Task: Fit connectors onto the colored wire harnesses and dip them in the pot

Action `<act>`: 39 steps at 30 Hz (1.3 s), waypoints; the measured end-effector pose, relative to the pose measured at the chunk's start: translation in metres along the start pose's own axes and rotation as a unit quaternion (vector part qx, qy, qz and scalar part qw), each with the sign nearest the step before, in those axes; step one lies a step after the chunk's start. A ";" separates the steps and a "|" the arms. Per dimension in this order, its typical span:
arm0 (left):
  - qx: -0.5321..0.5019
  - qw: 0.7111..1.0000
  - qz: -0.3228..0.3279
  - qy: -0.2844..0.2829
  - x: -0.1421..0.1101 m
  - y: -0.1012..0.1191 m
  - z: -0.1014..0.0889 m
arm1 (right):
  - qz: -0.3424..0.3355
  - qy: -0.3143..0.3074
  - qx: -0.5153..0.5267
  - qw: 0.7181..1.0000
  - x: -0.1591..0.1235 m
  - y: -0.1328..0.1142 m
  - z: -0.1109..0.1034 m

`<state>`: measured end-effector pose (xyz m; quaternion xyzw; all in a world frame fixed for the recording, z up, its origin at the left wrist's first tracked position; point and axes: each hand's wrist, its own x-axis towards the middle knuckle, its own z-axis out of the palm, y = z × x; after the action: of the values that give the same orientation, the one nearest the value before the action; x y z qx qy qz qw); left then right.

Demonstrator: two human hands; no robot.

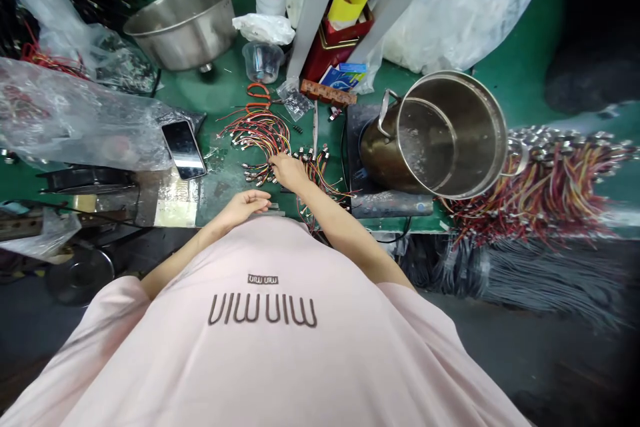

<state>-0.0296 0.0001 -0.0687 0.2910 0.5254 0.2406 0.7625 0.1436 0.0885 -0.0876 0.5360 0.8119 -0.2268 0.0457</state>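
Note:
My right hand (289, 171) reaches into a curved bundle of red, yellow and black connector wires (260, 132) on the green bench. Its thumb and fingertips are pinched on a wire at the bundle's inner side. Small metal-ended connectors (257, 175) lie just left of those fingertips. Close to the bench's front edge, my left hand (246, 205) has its fingers stretched out, and I see nothing in it. Clear strips (273, 209) lie by its fingertips. More connector wires (320, 170) spread to the right of my right hand, partly under the forearm.
A tall steel pot (385, 153) stands at right, beside a large heap of wires (555, 180). A phone (183, 149) lies at left near plastic bags (90, 120). Behind are orange-handled scissors (258, 96), a steel basin (187, 30) and a grey post (317, 7).

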 end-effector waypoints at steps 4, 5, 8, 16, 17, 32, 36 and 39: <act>-0.017 1.000 0.006 0.016 -0.005 -0.004 -0.005 | -0.084 -0.012 -0.078 0.993 0.022 -0.006 0.004; -0.022 0.999 0.005 0.024 -0.006 -0.005 -0.007 | -0.104 -0.020 -0.087 0.991 0.024 -0.005 0.003; -0.022 0.999 -0.013 0.032 -0.008 -0.006 -0.012 | -0.166 -0.024 -0.091 0.982 0.021 -0.001 -0.003; -0.023 0.999 -0.015 0.028 -0.001 0.005 -0.007 | -0.242 0.100 -0.046 0.964 0.007 -0.007 -0.018; -0.031 0.999 -0.013 0.038 0.001 0.006 -0.005 | -0.224 0.092 -0.028 0.970 0.006 -0.007 -0.018; -0.216 0.972 -0.032 -0.089 -0.006 0.019 0.000 | -0.087 0.224 0.226 0.944 -0.085 -0.027 -0.028; -0.157 0.984 0.046 -0.064 -0.015 0.030 0.004 | -0.094 0.257 0.167 0.947 -0.112 -0.026 -0.045; -0.074 0.989 0.078 -0.105 -0.027 0.044 0.007 | -0.138 0.265 0.130 0.945 -0.126 -0.030 -0.063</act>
<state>-0.0344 0.0120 -0.0185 0.2973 0.3988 0.3053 0.8120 0.1809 -0.0017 0.0183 0.4606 0.8241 -0.1844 -0.2733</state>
